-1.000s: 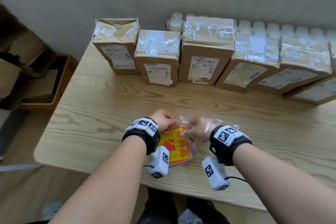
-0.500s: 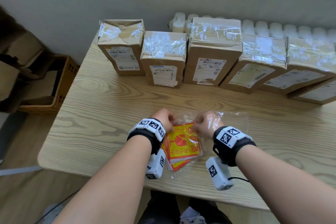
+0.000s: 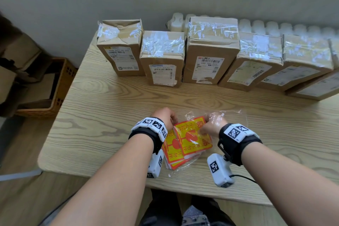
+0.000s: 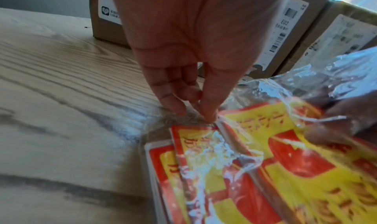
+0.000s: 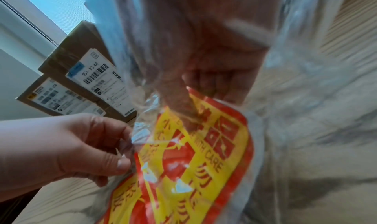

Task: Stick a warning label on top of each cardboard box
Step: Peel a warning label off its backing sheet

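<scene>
Two hands work near the counter's (image 3: 102, 115) front edge at 6 o'clock. Left hand (image 3: 166, 116) pinches the mouth of a clear plastic bag (image 3: 230, 115) between thumb and fingertips (image 4: 208, 114); that grip is closed on the film. Right hand (image 3: 211, 126) is inside the bag, its grip closed on the top warning label (image 3: 194, 138), thumb on the face. More red-and-yellow labels (image 3: 172, 158) lie stacked under it, partly in the bag, just short of the front edge. Bare wood between hands and boxes, and out toward 9 and 3 o'clock. Six cardboard boxes (image 3: 209, 49) stand in a row at 12 o'clock along the back edge, side by side, tops taped. Wicker basket (image 3: 62, 86) on floor at 9 o'clock, off the counter's left edge.
</scene>
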### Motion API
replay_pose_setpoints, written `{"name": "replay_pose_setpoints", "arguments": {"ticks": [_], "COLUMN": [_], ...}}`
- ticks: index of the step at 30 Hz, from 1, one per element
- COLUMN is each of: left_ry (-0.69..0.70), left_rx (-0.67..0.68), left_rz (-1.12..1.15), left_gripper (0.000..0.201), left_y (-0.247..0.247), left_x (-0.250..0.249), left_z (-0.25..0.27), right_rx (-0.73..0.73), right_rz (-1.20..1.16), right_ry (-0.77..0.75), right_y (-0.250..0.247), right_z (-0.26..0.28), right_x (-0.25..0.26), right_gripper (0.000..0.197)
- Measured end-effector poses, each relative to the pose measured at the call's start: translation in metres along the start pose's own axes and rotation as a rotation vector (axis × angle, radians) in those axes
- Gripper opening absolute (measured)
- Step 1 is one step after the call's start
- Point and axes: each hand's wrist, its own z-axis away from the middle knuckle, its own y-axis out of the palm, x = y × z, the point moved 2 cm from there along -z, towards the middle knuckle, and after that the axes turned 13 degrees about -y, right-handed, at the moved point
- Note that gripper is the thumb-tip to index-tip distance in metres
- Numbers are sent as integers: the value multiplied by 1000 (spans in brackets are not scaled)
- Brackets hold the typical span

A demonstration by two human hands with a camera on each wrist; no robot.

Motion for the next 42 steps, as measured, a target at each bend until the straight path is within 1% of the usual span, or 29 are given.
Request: {"name": "replay_pose_setpoints", "arguments": {"ticks": [1, 3, 4, 7, 10, 13, 16, 19, 21, 23, 24, 26, 27, 29, 31, 35, 38, 40, 41, 42], "left_ry": [2, -15, -39, -118, -194, -233, -165, 8, 153, 253, 275, 272, 263, 264, 259, 251, 246, 239, 233, 225], "left_rx": [-9, -23, -29, -80, -138, -174, -275, -310, -305, -270, -210, -43, 26, 95, 93, 96, 112, 118, 122, 125], "left_rz": [-29, -93, -128, -246, -352, -380, -286, -53, 86, 200, 263, 357, 340, 200, 137, 282, 304, 321, 335, 351], "left_gripper": [22, 23, 25, 25, 21, 24, 33, 37, 31, 23, 25, 26, 24, 18, 16, 11, 11, 7, 8, 10], "left_y": [0, -4, -6, -18, -34, -49, -67, -86, -97, -102, -103, -100, -98, -95, -94, -98, -100, -100, -100, -100], "left_x": [0, 2, 3, 12, 21, 19, -3, -40, -68, -95, -107, -126, -133, -142, -143, -138, -137, -135, -134, -132], "left_z": [1, 3, 4, 6, 12, 21, 33, 47, 57, 68, 72, 78, 81, 82, 85, 88, 90, 92, 92, 92], "right_rx": [-9, -64, -93, -208, -302, -362, -386, -426, -461, -482, -484, -488, -498, -532, -559, -565, -560, -554, -558, -576], "right_rz": [8, -4, -42, -161, -210, -233, -198, -187, -211, -237, -246, -260, -262, -260, -271, -295, -283, -265, -218, -131], "right_ry": [-8, -25, -48, -128, -156, -192, -207, -229, -233, -243, -253, -283, -295, -298, -287, -265, -251, -233, -218, -202], "right_y": [-3, -12, -16, -29, -38, -50, -65, -86, -102, -118, -125, -139, -144, -154, -161, -167, -164, -163, -162, -161], "right_z": [3, 6, 6, 13, 18, 25, 35, 51, 62, 74, 80, 90, 94, 100, 104, 102, 98, 96, 95, 93], "right_x": [1, 1, 0, 2, 4, 11, 19, 23, 23, 21, 20, 18, 16, 12, 6, 1, 1, 2, 2, 3], "right_gripper": [4, 19, 21, 11, 14, 14, 16, 20, 22, 20, 19, 19, 19, 19, 21, 21, 19, 13, 17, 32]}}
